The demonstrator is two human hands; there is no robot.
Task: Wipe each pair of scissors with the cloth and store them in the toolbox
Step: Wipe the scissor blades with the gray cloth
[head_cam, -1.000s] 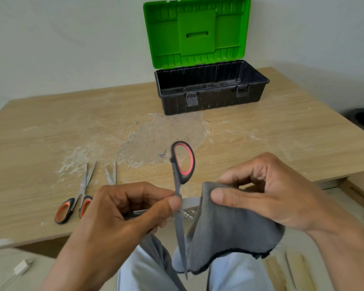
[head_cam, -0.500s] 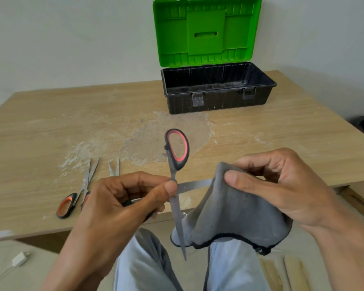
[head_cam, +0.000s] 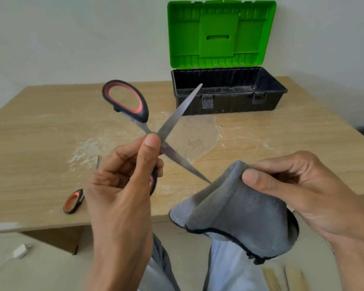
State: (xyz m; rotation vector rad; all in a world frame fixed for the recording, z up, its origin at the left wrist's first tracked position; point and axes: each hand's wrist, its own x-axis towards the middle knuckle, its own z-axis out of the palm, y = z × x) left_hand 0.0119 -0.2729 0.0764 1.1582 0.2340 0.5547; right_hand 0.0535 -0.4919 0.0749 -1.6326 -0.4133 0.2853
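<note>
The left hand (head_cam: pixel 122 185) is pinching the open scissors (head_cam: pixel 156 131) at the pivot, blades splayed above the table (head_cam: pixel 282 139). The right hand (head_cam: pixel 298 190) is gripping the grey cloth (head_cam: pixel 235 215), one blade tip touching it. A second pair's handle (head_cam: pixel 73 201) is lying on the table, the toolbox (head_cam: pixel 229 101) standing open behind.

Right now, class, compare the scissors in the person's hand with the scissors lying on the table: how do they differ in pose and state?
The held scissors are lifted in the left hand, while the table scissors lie flat on the table. The held scissors are wide open, one blade tip at the grey cloth; the table scissors are mostly hidden behind the hand. Both have black handles with orange-red lining.
</note>
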